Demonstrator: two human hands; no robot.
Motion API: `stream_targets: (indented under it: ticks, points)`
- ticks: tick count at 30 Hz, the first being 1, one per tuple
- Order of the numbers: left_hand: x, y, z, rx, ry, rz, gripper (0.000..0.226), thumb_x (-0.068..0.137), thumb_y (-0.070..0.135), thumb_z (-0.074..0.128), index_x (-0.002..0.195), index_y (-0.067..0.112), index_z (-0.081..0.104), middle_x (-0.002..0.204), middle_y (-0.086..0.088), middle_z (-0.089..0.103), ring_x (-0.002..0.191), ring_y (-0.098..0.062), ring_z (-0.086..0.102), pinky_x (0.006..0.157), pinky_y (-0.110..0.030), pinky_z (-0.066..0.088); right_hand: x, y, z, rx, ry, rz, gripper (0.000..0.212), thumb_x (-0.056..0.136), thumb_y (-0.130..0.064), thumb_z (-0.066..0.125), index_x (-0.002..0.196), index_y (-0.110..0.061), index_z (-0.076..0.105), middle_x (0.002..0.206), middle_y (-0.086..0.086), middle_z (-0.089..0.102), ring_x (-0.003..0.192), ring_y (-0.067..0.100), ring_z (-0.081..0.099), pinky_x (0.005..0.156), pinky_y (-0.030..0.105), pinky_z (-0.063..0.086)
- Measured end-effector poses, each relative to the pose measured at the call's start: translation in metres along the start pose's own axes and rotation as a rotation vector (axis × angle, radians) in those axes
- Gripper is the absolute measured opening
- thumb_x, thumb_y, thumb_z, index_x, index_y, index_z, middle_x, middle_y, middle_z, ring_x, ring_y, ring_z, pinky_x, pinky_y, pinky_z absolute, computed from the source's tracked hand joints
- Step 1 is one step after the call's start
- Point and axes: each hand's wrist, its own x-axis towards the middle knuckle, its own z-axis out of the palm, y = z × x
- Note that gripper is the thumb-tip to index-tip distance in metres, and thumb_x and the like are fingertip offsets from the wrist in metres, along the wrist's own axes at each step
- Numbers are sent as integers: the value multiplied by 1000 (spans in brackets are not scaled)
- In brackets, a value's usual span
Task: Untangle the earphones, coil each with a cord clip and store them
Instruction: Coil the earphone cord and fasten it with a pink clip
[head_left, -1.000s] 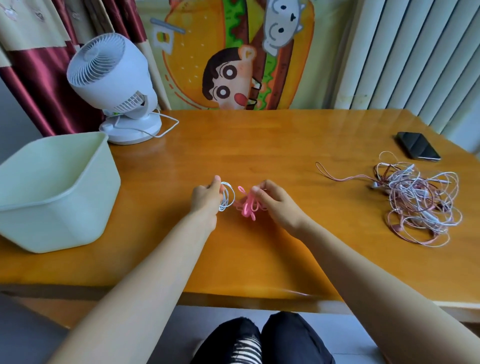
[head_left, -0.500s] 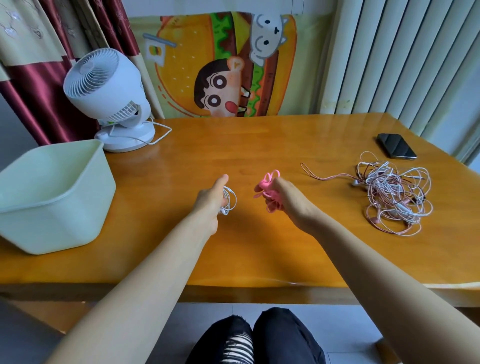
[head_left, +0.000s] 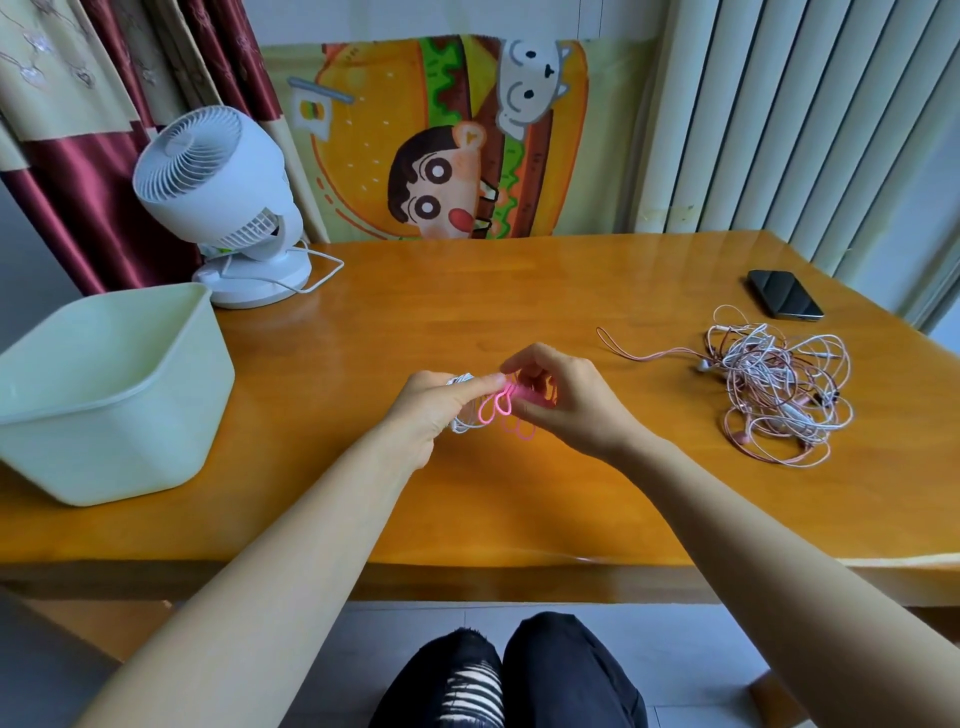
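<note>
My left hand (head_left: 434, 410) grips a small coil of white earphone cord (head_left: 460, 425), mostly hidden in the fist. My right hand (head_left: 563, 402) pinches a bunch of pink loop-shaped cord clips (head_left: 497, 410) right beside the coil, the two hands touching at the fingertips above the table's middle. A tangled heap of pink and white earphones (head_left: 774, 392) lies on the right part of the wooden table (head_left: 395, 322), with one pink cord trailing left. A pale green plastic bin (head_left: 109, 400) stands at the left edge, its visible inside bare.
A white desk fan (head_left: 218, 202) with its cable stands at the back left. A black phone (head_left: 784, 300) lies at the back right, behind the heap. Curtains, a cartoon cushion and vertical blinds line the far side. My knees show below the front edge.
My hands were a little apart, the right one lifting the pink clips; now they have come together, clips against the white coil. The head camera has tilted up.
</note>
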Motion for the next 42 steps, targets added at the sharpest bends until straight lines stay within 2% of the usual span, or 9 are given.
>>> stream_targets:
  ticks: [4,8,12,18,22,26,30,36,42]
  points:
    - [-1,0,-1,57,-46,79,25,83,31,74,86,6,73,74,-4,68,60,-8,61,61,-12,43,-1,-3,2,-101,68,-93,15,77,-15,69,92,-14,69,81,-4,68,71,7,52,69,19,38]
    - [-4,-1,0,124,-96,164,30,77,40,72,80,11,62,76,-7,54,72,-18,47,72,-31,32,-5,-1,6,-190,110,-86,15,76,-20,67,91,-18,68,85,-11,66,76,5,52,74,31,33]
    - [-3,0,2,113,-123,170,23,93,26,63,75,12,68,71,-1,65,69,-10,58,73,-23,38,-8,-5,5,0,167,-16,13,77,-9,70,89,-14,72,83,-8,71,75,5,60,72,19,40]
    - [-8,3,11,50,-149,114,45,93,29,62,48,24,60,40,17,48,44,4,46,112,-42,28,-11,-9,7,223,214,109,8,82,-7,71,85,-14,69,80,-4,71,70,5,62,63,23,50]
    - [-5,-1,14,55,-180,118,54,92,31,62,38,26,60,41,16,49,48,3,47,89,-33,27,-14,-9,10,157,246,72,10,77,-8,69,82,-16,66,72,-3,69,63,10,60,56,23,45]
    - [-2,-3,15,-5,-172,121,31,92,28,61,61,20,62,45,12,54,44,3,48,91,-38,28,-14,-8,13,222,259,138,4,81,-12,64,84,-10,65,73,-1,68,63,11,60,58,27,47]
    - [1,-3,12,-29,-131,113,47,90,25,61,44,25,63,39,15,45,58,-9,44,86,-34,26,-9,-3,9,403,267,262,6,90,-6,57,89,-7,63,81,4,69,72,15,63,66,29,49]
    - [5,-9,1,-94,-43,47,29,81,38,69,78,12,56,64,-1,45,64,-15,38,67,-31,30,-8,24,1,141,500,419,7,92,-21,60,90,-14,61,82,-4,65,78,13,59,78,40,47]
    - [9,-12,0,-126,-9,4,32,86,39,68,61,20,67,68,0,62,71,-14,47,67,-30,32,-13,43,-15,-457,-87,619,41,84,-37,62,125,-33,59,140,6,42,135,28,26,108,46,17]
